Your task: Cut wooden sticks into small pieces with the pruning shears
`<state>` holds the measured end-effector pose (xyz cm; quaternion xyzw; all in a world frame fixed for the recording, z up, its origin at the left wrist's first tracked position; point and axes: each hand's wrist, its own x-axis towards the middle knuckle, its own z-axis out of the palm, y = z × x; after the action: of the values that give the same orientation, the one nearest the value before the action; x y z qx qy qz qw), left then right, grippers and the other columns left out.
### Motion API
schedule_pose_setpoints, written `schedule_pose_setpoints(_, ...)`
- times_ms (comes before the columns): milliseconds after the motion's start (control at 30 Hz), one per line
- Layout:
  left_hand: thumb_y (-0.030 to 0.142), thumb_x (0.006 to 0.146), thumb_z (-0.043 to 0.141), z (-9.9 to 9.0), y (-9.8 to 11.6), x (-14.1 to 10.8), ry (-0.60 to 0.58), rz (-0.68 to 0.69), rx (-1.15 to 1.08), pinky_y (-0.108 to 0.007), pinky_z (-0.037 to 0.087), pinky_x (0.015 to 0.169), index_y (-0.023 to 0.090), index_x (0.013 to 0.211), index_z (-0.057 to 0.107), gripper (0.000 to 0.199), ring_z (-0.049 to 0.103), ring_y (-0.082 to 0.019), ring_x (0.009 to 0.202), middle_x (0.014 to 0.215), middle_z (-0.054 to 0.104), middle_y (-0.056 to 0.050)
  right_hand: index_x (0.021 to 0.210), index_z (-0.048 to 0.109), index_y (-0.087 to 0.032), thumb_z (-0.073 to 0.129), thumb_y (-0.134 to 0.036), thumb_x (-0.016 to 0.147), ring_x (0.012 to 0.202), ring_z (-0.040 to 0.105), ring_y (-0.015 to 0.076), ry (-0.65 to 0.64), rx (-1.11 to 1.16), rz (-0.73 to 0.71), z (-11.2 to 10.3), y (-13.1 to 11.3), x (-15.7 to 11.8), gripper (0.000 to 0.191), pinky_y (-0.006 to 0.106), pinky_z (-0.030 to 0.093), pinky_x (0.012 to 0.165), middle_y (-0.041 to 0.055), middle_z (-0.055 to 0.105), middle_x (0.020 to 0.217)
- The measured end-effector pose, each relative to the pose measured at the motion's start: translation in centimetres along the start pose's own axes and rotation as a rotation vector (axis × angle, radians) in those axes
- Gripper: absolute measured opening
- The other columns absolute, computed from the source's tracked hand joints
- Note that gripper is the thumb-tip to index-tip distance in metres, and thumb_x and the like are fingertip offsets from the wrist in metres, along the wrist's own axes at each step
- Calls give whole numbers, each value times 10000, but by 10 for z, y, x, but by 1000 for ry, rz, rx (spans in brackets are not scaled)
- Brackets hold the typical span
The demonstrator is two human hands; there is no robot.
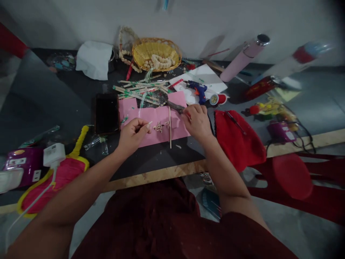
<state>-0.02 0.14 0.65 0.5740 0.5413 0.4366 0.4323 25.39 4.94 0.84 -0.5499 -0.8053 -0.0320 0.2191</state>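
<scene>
My left hand (134,135) is closed in a pinch on a small pale stick piece (149,123), over a pink paper sheet (151,141). To its right, my right hand (198,122) is wrapped round a pair of dark scissors (175,106), whose blades point left; the palm hides most of the handles. Several short cut pieces (158,127) lie in a little pile on the pink paper between my hands. Beside the pile, a slim wooden stick (170,131) lies lengthwise, its near end past the paper's edge.
Several wrapped chopsticks (140,90) lie behind the paper, before a yellow basket (156,46). A phone (107,113) is at left. At right are a blue glue gun (198,90), a red thread spool (221,99), a red cloth (234,140) and a pink flask (244,59).
</scene>
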Motion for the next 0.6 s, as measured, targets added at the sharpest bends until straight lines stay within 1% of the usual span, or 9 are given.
schedule_pose_setpoints(67,300,832,593,0,-1,1,12,-22,-34,-206,434,566,171,830,606,129,617,-110,634,723,703,-21,902,606,-187,534,-307,881,1013,513,294,-52,-81,8,-4,12,-2,142,461,392,915,124,624,999)
schedule_pose_setpoints(167,305,827,599,0,-1,2,20,-53,-75,-199,417,528,171,822,608,135,602,-104,613,732,704,-28,869,612,-180,583,-355,856,1020,509,297,-112,-126,8,2,23,-8,178,470,406,919,135,612,1005)
schedule_pose_setpoints(267,315,817,611,0,-2,4,29,-68,-110,-199,415,519,166,811,613,149,587,-97,594,726,699,-31,885,621,-152,599,-352,850,1056,509,308,-130,-143,26,13,25,-10,204,487,408,939,158,609,1059)
schedule_pose_setpoints(367,343,812,619,0,-2,5,27,-85,-139,-200,405,513,163,808,620,180,561,-87,572,726,693,-30,846,614,-153,559,-307,874,1080,518,301,-116,-110,20,17,26,-7,166,486,411,958,165,611,1087)
schedule_pose_setpoints(433,355,808,627,0,-3,6,24,-96,-154,-198,387,500,161,801,622,194,535,-80,553,725,688,-30,793,589,-173,536,-302,888,1064,540,282,-68,-33,28,14,29,-4,169,479,419,965,157,616,1085)
schedule_pose_setpoints(500,361,807,631,0,-2,6,23,-107,-174,-200,361,477,164,793,621,198,495,-72,520,715,680,-26,747,549,-191,527,-341,899,1020,569,254,38,104,90,5,34,-1,215,456,450,934,142,623,1060)
schedule_pose_setpoints(533,362,809,630,0,-2,6,18,-113,-191,-202,343,462,166,788,619,198,469,-68,500,709,674,-21,745,532,-198,529,-372,900,991,582,237,100,199,138,0,36,0,233,433,477,894,130,625,1046)
schedule_pose_setpoints(600,362,812,632,0,-2,6,4,-131,-252,-204,301,434,170,785,615,194,412,-58,463,695,659,-7,799,517,-211,552,-438,884,924,603,201,205,446,243,-12,36,1,244,366,522,759,97,625,1027)
